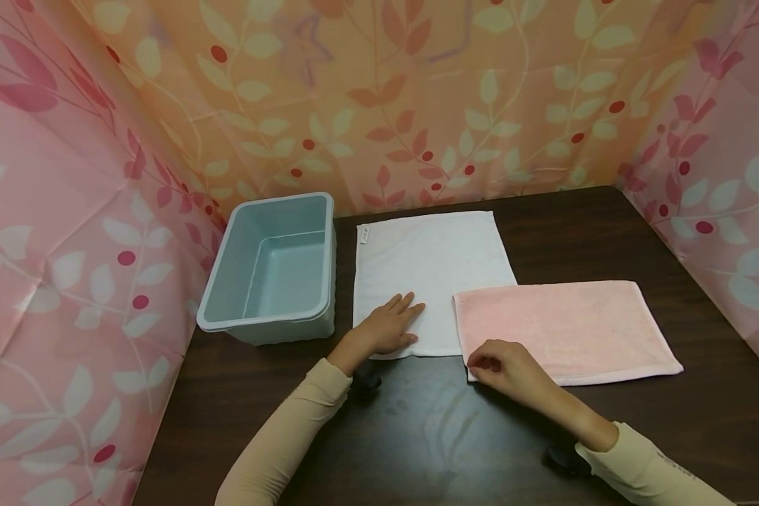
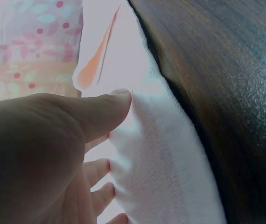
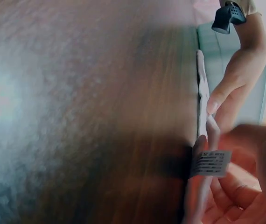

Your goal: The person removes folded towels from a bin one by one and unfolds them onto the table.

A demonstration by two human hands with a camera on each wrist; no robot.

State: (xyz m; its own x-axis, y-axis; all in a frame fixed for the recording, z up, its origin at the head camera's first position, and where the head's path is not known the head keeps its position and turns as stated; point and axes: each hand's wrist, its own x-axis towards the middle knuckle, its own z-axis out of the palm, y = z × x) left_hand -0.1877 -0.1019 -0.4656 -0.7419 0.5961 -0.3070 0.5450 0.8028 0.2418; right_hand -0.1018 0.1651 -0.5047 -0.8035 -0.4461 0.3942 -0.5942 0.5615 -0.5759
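Note:
A white towel (image 1: 430, 253) lies flat on the dark table, a small label at its far left corner. My left hand (image 1: 388, 327) rests on its near left part with the fingers spread. In the left wrist view the thumb (image 2: 107, 109) lies along the white cloth near its edge. A pink towel (image 1: 569, 330), folded into a rectangle, lies to the right and overlaps the white one. At its near left corner my right hand (image 1: 509, 369) pinches the edge. The right wrist view shows a printed label (image 3: 212, 163) beside those fingers; the fingertips are partly hidden.
A light blue plastic bin (image 1: 266, 323) stands left of the white towel, with nothing seen inside. The dark wooden table (image 1: 430, 436) extends in front of the towels. Floral curtains (image 1: 417, 105) hang behind and along both sides.

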